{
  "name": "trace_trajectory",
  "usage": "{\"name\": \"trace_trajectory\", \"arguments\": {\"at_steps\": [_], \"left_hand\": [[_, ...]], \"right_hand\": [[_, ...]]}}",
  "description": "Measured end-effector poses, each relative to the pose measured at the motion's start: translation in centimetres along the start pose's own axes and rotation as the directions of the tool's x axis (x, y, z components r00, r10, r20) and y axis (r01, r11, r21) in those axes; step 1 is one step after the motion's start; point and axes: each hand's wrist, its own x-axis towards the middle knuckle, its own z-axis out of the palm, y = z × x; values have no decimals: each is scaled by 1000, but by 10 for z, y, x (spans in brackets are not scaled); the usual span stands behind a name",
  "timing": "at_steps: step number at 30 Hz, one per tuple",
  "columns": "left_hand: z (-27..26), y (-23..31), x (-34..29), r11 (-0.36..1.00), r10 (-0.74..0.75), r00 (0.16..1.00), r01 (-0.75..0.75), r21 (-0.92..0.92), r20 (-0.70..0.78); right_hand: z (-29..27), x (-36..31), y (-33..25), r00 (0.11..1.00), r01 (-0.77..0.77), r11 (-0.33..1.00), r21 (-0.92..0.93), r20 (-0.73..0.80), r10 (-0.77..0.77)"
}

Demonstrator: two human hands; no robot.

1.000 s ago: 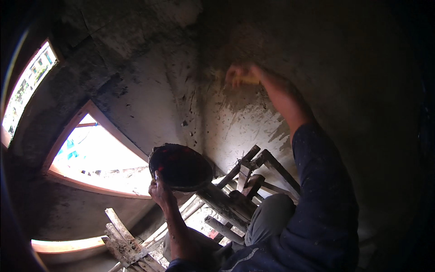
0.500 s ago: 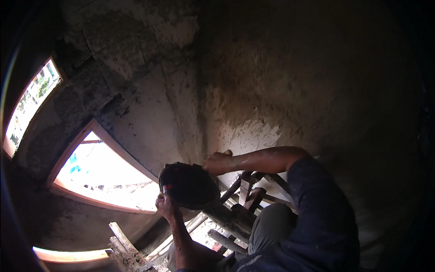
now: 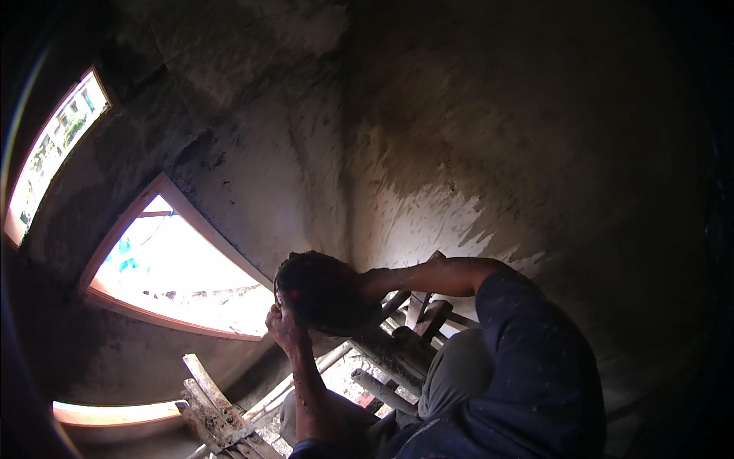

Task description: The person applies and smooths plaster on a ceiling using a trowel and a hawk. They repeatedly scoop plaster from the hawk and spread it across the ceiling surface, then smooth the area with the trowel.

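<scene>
While you look down from the scaffold, the scene reads so:

Walls: rough grey plaster meets in a corner ahead of you; a paler, freshly smeared patch lies on the right-hand wall above your right forearm.
Openings: a wood-framed window glares bright at your left; a narrower one sits higher, and a lit strip shows at the lower left.
Footing: crossed wooden scaffold poles lie under your knees, with mortar-caked planks below.
Pan: the dark round pan is held up between window and corner, just above the poles.
Left hand: your left hand grips the pan's near rim from beneath, fingers curled around it.
Right hand: your right hand reaches into the pan; its fingers are hidden there, so I cannot tell how they are set.
Hard to see: the pan's contents are lost in shadow, and the right wall fades to black.
</scene>
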Motion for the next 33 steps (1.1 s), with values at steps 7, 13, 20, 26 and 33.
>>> {"name": "trace_trajectory", "arguments": {"at_steps": [7, 13, 20, 26, 33], "left_hand": [[1, 4, 2, 991, -12, 999, 18, -132, 43], [-1, 17, 4, 972, -93, 994, 78, -223, -58], [-19, 18, -2, 989, -127, 979, 113, -91, -162], [-15, 13, -10, 995, -31, 977, 11, -97, -213], [-21, 18, -6, 991, -127, 987, 130, 21, -102]], "right_hand": [[-52, -46, -22, 991, 89, 901, -426, -51, -122], [-107, -71, -33, 924, 247, 917, -313, -209, -320], [-257, -109, -36, 999, 22, 920, 391, 19, -32], [-417, -103, 51, 508, 174, 913, 368, -828, 237], [-276, -101, -12, 828, 49, 961, -271, -528, -191]]}}
